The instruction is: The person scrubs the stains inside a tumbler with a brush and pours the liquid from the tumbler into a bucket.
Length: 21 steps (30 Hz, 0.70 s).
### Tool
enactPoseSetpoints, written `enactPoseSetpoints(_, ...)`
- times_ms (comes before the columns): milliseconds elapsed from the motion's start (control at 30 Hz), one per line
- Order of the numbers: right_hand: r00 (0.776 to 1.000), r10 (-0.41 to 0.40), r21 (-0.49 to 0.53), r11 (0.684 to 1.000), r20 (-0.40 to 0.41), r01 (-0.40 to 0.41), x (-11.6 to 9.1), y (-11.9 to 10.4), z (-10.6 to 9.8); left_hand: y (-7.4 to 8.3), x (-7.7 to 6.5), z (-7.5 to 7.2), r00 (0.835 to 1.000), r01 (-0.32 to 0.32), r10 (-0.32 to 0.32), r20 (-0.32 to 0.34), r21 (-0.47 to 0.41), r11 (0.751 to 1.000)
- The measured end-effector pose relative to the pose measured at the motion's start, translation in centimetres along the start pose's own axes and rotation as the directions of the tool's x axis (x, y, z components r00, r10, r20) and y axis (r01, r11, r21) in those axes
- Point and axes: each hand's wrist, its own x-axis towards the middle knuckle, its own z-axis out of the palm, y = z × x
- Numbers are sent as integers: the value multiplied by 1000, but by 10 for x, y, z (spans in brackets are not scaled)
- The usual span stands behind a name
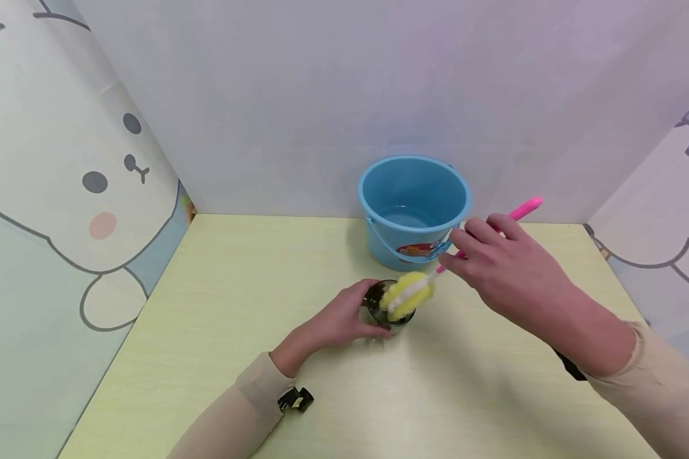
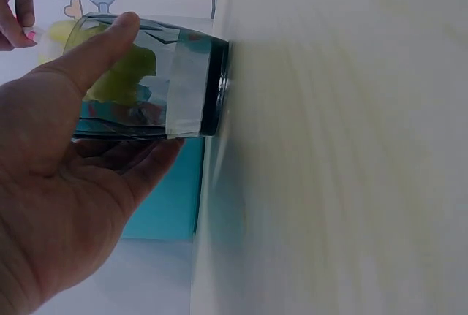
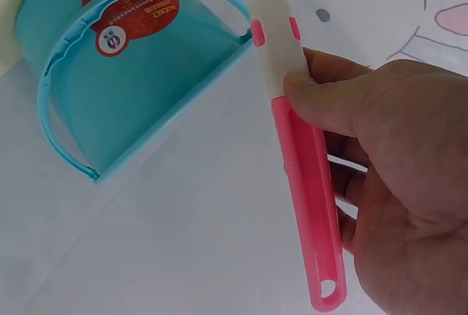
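A dark, see-through glass (image 2: 194,85) stands on the table, and my left hand (image 1: 347,315) grips it from the left with the thumb on the near side. My right hand (image 1: 502,274) holds a sponge cup brush by its pink and white handle (image 3: 311,205), thumb pressed on the white part. The brush's yellow sponge head (image 1: 410,293) is at the mouth of the glass, tilted down into it. Through the glass wall in the left wrist view, part of the yellow sponge (image 2: 124,74) shows inside.
Behind the glass a light blue bucket (image 1: 381,248) stands against the back wall, with some water in the bottom and its handle hanging at the front. The pale wooden table (image 1: 218,287) is bordered by walls with cartoon prints at left and right.
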Motion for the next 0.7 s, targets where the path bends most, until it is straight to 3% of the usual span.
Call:
enactPoseSetpoints(167,1000,-3,54,999,13,2,-1,1,-1,0,0,-1,1000,0,0,2,-3,1000)
enactPoseSetpoints(400,999,5,145,989,-32,0,-4,0,1,1,0,-1,1000,-6,6,0,1,1000)
enactPoseSetpoints(700,999,28,192,981,-43,-19,-2,-5,10,2,0,0,1000,2,-2,-4,12,1000)
